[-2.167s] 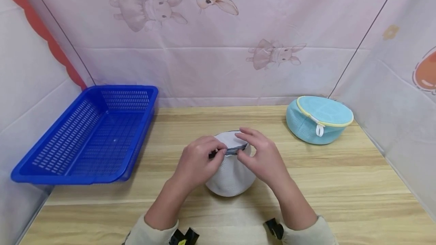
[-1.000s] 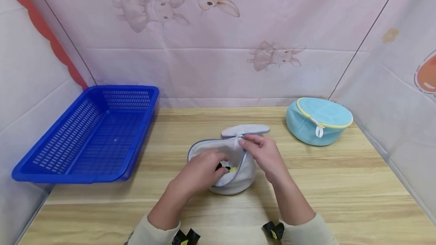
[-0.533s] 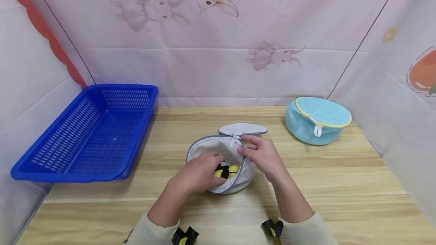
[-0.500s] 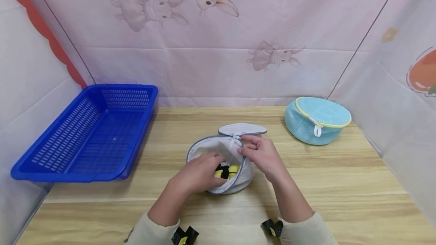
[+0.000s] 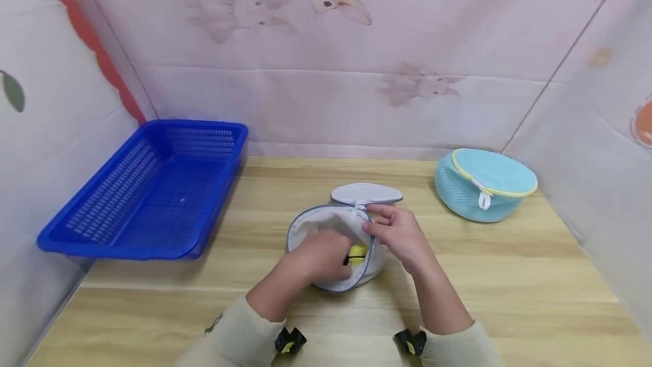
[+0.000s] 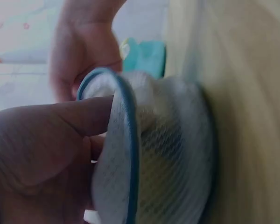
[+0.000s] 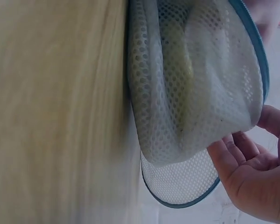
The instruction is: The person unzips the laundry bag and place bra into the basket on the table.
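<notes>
A white mesh laundry bag (image 5: 379,268) with a blue-grey zip edge stands unzipped on the table, its round lid (image 5: 364,192) folded back behind it. My left hand (image 5: 322,255) reaches into the mouth; its fingertips are hidden inside. Next to them lies a yellow and black bundle (image 5: 358,254), possibly fabric, whose kind I cannot tell. It shows only faintly as yellow through the mesh in the right wrist view. My right hand (image 5: 399,234) pinches the bag's rim on the right side, thumb in front, as its fingers (image 7: 224,161) also show below the mesh.
A blue plastic basket (image 5: 224,208) with slotted walls stands at the left. Toward the back right sits a turquoise mesh bag (image 5: 468,203), zipped, with yellow trim and a white pull loop. Cloth-covered walls bound the wooden table (image 5: 519,287) at the back and sides.
The bag has gone from lid drawn over with both hands at the zip to wide open. My left hand has moved deeper inside, covering more of the yellow and black bundle.
</notes>
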`<action>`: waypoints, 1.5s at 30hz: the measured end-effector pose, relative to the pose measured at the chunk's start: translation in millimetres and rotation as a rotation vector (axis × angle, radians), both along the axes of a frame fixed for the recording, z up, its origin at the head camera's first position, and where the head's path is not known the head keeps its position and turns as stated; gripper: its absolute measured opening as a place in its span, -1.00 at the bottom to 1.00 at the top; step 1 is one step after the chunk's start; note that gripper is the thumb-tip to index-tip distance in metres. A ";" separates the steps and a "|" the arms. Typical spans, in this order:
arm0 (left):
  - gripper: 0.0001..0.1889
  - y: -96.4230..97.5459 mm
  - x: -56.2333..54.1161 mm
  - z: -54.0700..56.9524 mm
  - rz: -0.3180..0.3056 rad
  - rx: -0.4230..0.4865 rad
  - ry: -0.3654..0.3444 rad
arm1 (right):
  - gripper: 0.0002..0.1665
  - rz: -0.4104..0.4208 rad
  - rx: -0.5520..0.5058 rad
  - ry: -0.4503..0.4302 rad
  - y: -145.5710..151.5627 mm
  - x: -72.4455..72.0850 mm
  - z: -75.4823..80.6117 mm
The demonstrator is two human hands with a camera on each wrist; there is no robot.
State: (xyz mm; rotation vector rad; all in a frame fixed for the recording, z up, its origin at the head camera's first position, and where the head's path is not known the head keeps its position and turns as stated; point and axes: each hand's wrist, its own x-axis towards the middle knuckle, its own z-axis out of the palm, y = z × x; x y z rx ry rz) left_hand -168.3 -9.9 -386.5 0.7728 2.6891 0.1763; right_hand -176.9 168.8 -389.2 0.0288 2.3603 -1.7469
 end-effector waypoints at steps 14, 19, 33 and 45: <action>-0.72 0.8 -31.6 -9.9 -0.046 0.249 0.084 | -0.43 -0.166 -0.146 -0.013 29.6 6.0 2.9; -0.64 -22.2 -41.9 0.5 0.077 0.542 -0.044 | -0.40 -0.208 -0.263 -0.016 29.5 2.5 2.1; -0.43 -97.1 -35.2 70.4 0.511 1.044 0.045 | -0.43 -0.144 -0.274 -0.061 25.3 -2.9 -3.4; -0.14 -217.5 -38.8 66.9 0.681 0.176 0.190 | -0.37 -0.069 -0.349 -0.141 34.7 -1.5 -3.6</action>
